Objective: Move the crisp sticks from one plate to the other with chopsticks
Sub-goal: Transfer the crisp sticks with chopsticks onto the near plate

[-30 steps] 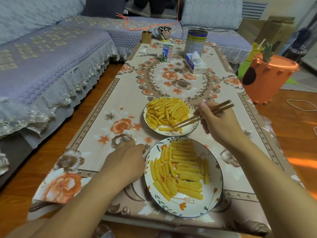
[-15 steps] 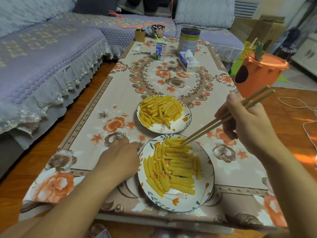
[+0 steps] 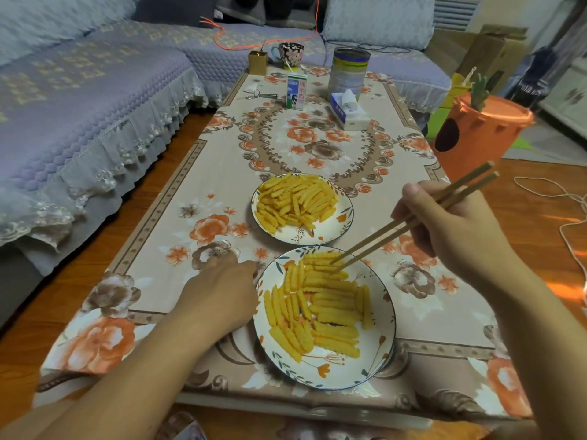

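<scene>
The right hand (image 3: 457,230) grips the chopsticks (image 3: 397,227), tips on the crisp sticks (image 3: 320,300) in the near plate (image 3: 381,350), lower centre. The left hand (image 3: 219,296), fingers curled, rests beside this plate. The far plate (image 3: 333,233) holds more sticks.

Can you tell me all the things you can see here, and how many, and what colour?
near plate: 1, white with flower rim, front of table, holds crisp sticks
far plate: 1, white with flower rim, just behind the near plate, holds crisp sticks
crisp sticks: many, yellow, on both plates
chopsticks: 2, tan, tips at the near plate's far edge
milk carton: 1, white and blue, far end
tin: 1, silver and yellow, far end
tissue pack: 1, blue and white, by the tin
mug: 1, dark flowered, far edge
table: 1, flowered cloth
sofa: 1, lilac, left
bin: 1, orange, right
left hand: 1, resting beside the near plate
right hand: 1, holding the chopsticks
</scene>
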Available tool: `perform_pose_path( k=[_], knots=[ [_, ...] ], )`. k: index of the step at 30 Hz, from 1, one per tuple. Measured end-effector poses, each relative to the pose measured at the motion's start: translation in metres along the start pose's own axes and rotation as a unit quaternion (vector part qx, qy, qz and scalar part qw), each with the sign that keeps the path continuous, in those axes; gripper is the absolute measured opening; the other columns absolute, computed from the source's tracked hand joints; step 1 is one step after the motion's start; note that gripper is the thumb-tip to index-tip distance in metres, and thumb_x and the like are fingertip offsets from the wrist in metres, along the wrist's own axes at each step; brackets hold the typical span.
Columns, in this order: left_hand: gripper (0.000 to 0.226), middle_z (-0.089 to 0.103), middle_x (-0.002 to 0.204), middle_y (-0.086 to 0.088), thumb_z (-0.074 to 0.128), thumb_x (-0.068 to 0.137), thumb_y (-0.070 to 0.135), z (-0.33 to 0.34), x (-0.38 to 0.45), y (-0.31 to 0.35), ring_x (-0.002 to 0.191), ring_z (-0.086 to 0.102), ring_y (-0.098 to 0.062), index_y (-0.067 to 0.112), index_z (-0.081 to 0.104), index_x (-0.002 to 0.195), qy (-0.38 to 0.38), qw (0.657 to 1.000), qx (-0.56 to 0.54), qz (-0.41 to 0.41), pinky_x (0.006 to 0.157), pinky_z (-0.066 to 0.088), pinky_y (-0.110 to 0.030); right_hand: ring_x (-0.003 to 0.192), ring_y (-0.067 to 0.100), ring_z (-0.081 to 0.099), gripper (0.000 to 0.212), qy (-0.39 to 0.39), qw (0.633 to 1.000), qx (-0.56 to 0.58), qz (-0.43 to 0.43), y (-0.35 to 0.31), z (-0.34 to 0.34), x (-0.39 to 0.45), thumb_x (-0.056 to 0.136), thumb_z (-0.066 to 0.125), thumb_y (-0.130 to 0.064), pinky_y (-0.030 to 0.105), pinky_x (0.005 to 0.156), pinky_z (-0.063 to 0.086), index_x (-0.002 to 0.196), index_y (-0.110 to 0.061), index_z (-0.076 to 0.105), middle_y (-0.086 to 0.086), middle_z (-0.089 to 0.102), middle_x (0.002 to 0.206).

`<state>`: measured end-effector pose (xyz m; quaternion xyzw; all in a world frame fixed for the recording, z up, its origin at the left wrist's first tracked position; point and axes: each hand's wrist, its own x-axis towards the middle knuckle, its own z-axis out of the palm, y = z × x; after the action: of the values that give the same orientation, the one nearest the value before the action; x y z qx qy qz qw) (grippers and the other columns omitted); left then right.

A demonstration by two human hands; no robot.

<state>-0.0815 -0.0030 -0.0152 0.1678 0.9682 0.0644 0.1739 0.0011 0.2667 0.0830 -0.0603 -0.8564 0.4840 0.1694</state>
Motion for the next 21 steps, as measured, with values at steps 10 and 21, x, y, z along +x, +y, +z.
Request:
perform_pose_path(
  k=[10,21],
  knots=[
    [0.033,0.044,0.14,-0.006,0.037,0.104,0.027,-0.003,-0.002,0.0,0.132,0.038,-0.031,0.027,0.052,0.133,0.001,1.0,0.0,-0.001,0.093,0.045,-0.044,0.05,0.027,0.058,0.042,0.047,0.99,0.134,0.017,0.005,0.054,0.014,0.109,0.044,-0.031,0.031,0.046,0.049,0.093,-0.002,0.07,0.026,0.058,0.063],
    [0.04,0.043,0.146,-0.005,0.034,0.103,0.025,-0.008,-0.006,-0.003,0.137,0.036,-0.028,0.027,0.051,0.14,-0.008,1.0,-0.019,0.004,0.1,0.045,-0.044,0.055,0.04,0.064,0.039,0.025,0.99,0.138,0.02,0.012,0.106,0.038,0.109,0.047,-0.031,0.054,0.055,0.057,0.091,-0.004,0.069,0.023,0.057,0.063]
  ],
)
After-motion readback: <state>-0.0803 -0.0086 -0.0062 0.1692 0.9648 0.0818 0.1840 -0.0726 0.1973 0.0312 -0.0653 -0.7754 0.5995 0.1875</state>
